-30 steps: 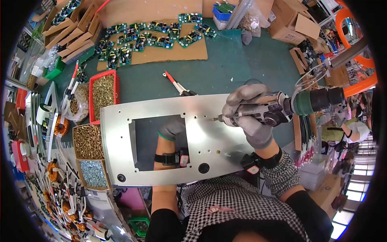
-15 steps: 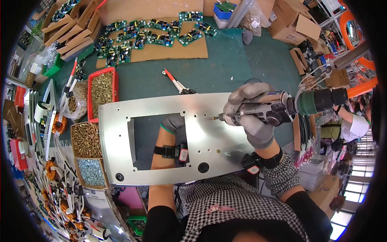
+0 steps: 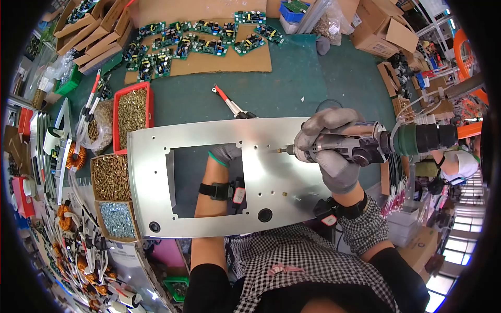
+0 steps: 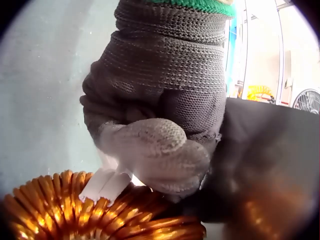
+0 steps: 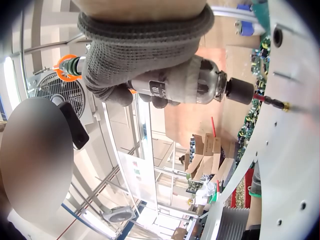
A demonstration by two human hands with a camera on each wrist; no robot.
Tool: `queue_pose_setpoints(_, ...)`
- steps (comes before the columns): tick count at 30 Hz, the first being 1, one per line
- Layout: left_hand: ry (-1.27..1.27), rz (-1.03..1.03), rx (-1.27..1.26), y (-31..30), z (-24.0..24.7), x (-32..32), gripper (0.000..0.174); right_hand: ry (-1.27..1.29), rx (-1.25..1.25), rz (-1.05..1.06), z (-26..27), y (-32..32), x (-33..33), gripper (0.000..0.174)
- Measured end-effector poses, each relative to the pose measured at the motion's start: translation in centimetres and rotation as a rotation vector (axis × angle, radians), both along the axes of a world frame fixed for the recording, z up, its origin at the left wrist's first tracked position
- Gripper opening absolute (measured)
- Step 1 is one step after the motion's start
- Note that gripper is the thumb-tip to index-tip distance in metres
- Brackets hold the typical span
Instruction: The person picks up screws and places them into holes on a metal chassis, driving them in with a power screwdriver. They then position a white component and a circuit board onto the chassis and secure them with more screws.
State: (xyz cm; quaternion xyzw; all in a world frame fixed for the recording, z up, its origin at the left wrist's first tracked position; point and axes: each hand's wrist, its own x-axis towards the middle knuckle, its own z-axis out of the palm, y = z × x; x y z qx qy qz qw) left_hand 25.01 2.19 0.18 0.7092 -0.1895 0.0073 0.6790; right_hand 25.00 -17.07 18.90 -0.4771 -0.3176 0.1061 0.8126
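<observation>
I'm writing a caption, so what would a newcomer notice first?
A big, shiny metal panel spans the middle of the head view. Over its right part, the gloved right hand grips a bulky driver. A coppery wire coil gleams at the bottom left of the left wrist view.

the power driver has shifted slightly rightward over the plate.

The head view looks down over the metal panel. The left wrist view faces the left hand close up; the right wrist view looks closely along the power tool, sharing it and the panel with the head view.
</observation>
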Motion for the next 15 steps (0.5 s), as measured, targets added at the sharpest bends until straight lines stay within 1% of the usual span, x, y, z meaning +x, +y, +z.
queue_pose_setpoints(1,-0.041,0.002,0.059,0.2,-0.1,0.1,0.020,0.009,0.002,0.006,0.0,0.0,-0.1,0.047)
queue_pose_setpoints(3,-0.078,-0.095,-0.079,0.4,0.7,0.1,0.022,0.025,0.004,0.016,-0.2,-0.3,0.0,0.047)
queue_pose_setpoints(5,-0.050,-0.085,-0.153,0.5,0.0,0.1,0.024,-0.009,0.008,0.030,-0.1,-0.3,0.2,0.047)
queue_pose_setpoints(6,-0.003,-0.025,-0.156,0.6,-1.8,0.3,0.027,-0.023,0.011,0.037,-0.1,-0.2,0.2,0.047)
queue_pose_setpoints(8,0.047,0.032,-0.169,0.5,-5.3,0.6,0.030,-0.009,0.016,0.046,0.0,-0.1,0.1,0.047)
queue_pose_setpoints(9,0.046,0.028,-0.178,0.5,-5.9,0.9,0.030,-0.004,0.019,0.051,0.1,-0.1,0.1,0.047)
queue_pose_setpoints(11,0.051,-0.028,-0.259,0.5,-6.2,1.1,0.030,0.001,0.022,0.041,0.0,-0.2,0.0,0.048)
queue_pose_setpoints(12,0.060,-0.079,-0.333,0.3,-4.2,0.9,0.030,0.003,0.023,0.037,0.0,-0.2,0.0,0.048)
queue_pose_setpoints(14,0.174,-0.131,-0.499,0.3,-4.2,1.1,0.029,0.004,0.049,0.063,0.0,-0.1,0.2,0.049)
queue_pose_setpoints(15,0.284,-0.133,-0.592,0.3,-5.5,1.4,0.029,0.008,0.062,0.072,-0.1,-0.1,0.2,0.049)
